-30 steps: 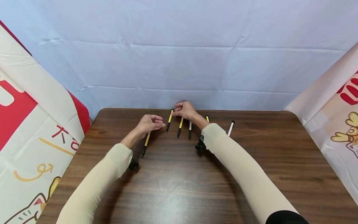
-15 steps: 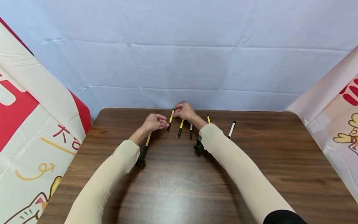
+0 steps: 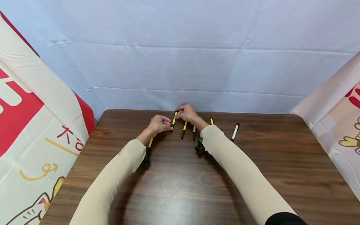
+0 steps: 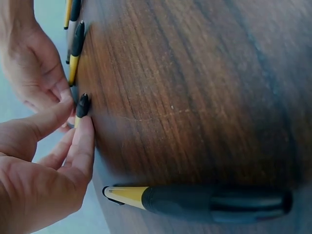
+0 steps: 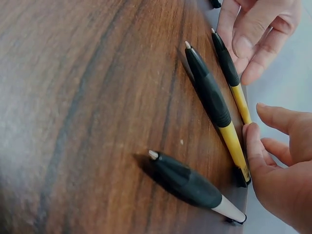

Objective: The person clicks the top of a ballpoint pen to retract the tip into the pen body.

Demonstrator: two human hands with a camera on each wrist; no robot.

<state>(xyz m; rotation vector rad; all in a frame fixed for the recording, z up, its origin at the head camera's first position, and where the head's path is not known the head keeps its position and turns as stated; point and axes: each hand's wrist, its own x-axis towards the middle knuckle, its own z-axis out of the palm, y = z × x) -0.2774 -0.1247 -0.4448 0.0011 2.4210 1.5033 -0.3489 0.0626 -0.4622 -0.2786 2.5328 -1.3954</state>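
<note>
A yellow pen with a black grip [image 3: 174, 120] lies on the wooden table near its back edge, between the two hands. My left hand [image 3: 159, 124] reaches the black grip end from the left; in the left wrist view its fingertips [image 4: 85, 127] are at the grip, fingers fairly straight. At the yellow end is my right hand [image 3: 187, 113]; the right wrist view has a fingertip against the barrel and the thumb apart from it. Just right lie another yellow pen [image 5: 229, 136] and a white pen with a black grip [image 5: 190, 187].
One more yellow pen [image 3: 150, 142] lies under the left wrist, partly hidden. Beyond the right forearm are a yellow pen [image 3: 212, 121] and a white pen [image 3: 235, 131], both partly covered. Pale cloth [image 3: 180, 68] hangs behind the wooden table [image 3: 174, 187].
My left hand has moved right, up to the black end of the middle yellow pen. The right hand has stayed at that pen's other end. The view has shifted slightly.
</note>
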